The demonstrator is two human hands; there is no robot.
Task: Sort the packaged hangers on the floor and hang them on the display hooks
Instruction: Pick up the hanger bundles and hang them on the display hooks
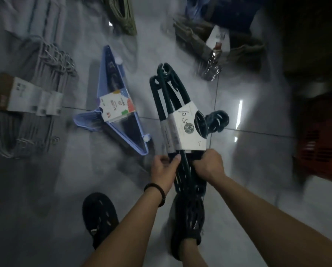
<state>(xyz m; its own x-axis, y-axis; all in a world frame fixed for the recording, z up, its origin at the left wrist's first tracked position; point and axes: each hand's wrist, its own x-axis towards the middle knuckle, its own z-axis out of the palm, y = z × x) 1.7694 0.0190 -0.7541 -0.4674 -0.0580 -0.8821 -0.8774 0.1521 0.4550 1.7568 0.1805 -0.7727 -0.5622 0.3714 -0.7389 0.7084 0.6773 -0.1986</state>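
Both my hands hold a pack of dark green hangers wrapped in a white paper sleeve, lifted above the floor. My left hand pinches its near left side, and my right hand is closed on its near right side. A blue pack of hangers with a colourful label lies flat on the grey tiles just left of it. Grey hanger packs with white labels lie at the far left. Olive and tan packs sit farther back. No display hooks are in view.
My two feet in black shoes stand on the tiled floor below the held pack. An orange-red crate stands at the right edge. A dark blue item lies at the top right. More greenish hangers lie at the top.
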